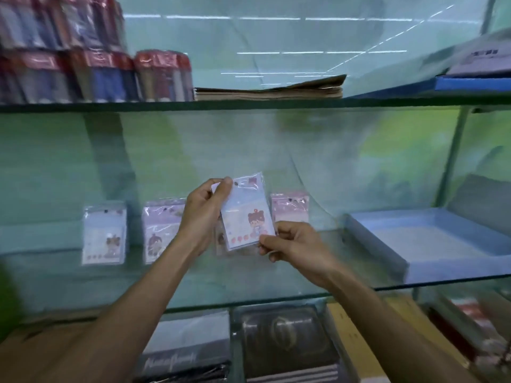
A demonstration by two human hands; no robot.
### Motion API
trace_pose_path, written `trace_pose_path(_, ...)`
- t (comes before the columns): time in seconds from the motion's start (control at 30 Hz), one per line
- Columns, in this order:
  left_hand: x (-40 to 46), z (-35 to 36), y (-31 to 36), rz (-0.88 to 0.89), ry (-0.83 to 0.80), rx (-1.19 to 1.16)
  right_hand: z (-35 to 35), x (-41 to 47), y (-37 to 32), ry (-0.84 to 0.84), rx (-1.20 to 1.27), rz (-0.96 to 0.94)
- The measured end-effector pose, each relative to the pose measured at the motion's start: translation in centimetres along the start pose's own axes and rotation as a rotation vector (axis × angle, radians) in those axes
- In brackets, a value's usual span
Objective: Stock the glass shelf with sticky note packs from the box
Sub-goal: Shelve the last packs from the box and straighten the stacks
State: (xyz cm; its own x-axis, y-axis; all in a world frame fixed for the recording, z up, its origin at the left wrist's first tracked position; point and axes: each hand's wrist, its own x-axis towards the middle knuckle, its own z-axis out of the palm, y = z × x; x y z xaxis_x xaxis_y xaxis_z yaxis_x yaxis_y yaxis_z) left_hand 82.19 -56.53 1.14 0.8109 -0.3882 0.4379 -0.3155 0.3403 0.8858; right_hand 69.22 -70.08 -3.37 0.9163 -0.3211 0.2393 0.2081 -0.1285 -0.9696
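Note:
A sticky note pack [246, 212] in clear wrap, with a cartoon figure on its front, is held tilted above the middle glass shelf [249, 291]. My left hand [203, 217] pinches its top left corner. My right hand [293, 243] pinches its bottom right corner. Three more packs stand upright at the back of the shelf: one at the left [104, 234], one beside it [160, 228] partly behind my left hand, and a pink one [290, 207] to the right. Another pack [220, 239] shows partly behind the held one. No box is in view.
A shallow blue-grey tray [387, 250] sits on the same shelf at the right. The upper shelf [249, 105] carries red-topped packets [163, 76] and a flat brown paper stack [271, 89]. Notebooks [284, 344] lie under the glass.

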Motion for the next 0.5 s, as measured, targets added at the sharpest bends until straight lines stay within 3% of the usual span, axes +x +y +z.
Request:
trace_pose_path(0.17,-0.3,-6.4,1.4,0.021,0.113,0.041,5.8,1.0,0.0,-0.091,-0.099,-0.011)
trace_pose_path(0.37,-0.3,-14.9,2.7,0.040,0.210,0.155,11.0,1.5,1.5,-0.088,-0.550,-0.164)
trace_pose_path(0.5,-0.1,-19.8,2.6,0.048,0.261,0.260,14.7,1.4,2.0,-0.117,-0.614,-0.234)
